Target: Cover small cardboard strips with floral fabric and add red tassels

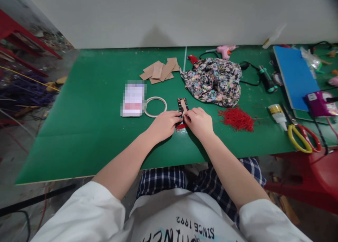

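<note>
Where the two hands meet near the middle of the green table (87, 104), a small cardboard strip wrapped in floral fabric (182, 105) lies flat on the surface, its far end pointing away from the person and its near end pinned under the fingertips. The left hand (164, 124) has its fingers curled together and pressed on the near left edge of the strip, while the right hand (199, 122) closes its fingers on the near right edge, the two hands touching each other there. A bit of red tassel (181, 126) peeks out just below the hands, at the strip's near end. Just left of the strip lies a pale ring (155, 107), and beside that a phone (133, 98). Beyond the strip a heap of cardboard pieces (160, 70) sits next to a crumpled floral cloth (215, 80). To the right of the hands a loose pile of red threads (237, 118) is spread on the table, and farther right stand a glue bottle (277, 116) and yellow-and-red scissors (302, 136). A pink glue gun (225, 51) lies at the far edge, with a blue board (294, 74) to its right.
</note>
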{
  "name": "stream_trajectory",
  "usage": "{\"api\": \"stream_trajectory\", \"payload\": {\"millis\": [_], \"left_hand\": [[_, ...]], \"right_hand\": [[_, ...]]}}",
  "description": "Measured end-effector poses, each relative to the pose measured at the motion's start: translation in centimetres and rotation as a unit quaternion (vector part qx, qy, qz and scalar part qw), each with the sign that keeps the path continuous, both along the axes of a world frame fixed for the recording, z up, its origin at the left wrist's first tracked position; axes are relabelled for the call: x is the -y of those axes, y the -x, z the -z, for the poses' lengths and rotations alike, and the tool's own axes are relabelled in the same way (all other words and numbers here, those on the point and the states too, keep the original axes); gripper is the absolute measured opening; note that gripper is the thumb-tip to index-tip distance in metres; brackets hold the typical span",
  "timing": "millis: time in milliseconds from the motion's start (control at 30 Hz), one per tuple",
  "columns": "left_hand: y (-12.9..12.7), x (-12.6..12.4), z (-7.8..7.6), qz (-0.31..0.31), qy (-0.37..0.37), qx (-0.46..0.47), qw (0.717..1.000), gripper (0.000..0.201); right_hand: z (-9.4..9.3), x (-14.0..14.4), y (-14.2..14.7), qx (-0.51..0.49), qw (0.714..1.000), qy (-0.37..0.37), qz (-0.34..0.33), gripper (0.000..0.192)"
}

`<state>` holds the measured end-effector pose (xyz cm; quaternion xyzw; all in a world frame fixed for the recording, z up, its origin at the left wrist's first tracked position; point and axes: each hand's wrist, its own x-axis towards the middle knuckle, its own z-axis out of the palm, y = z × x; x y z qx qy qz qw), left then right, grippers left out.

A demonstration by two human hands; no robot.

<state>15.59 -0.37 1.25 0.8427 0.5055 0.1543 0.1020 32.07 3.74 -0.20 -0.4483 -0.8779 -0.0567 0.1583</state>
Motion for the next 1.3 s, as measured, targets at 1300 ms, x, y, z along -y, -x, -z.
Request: {"api": "stream_trajectory", "payload": {"millis": [1300], "left_hand": [[0.1,-0.1,0.4,0.011,-0.020,0.013,1.000,0.039]], "right_hand": [[0.0,0.0,0.5,0.056,0.998,-0.011,-0.036,0.019]]}}
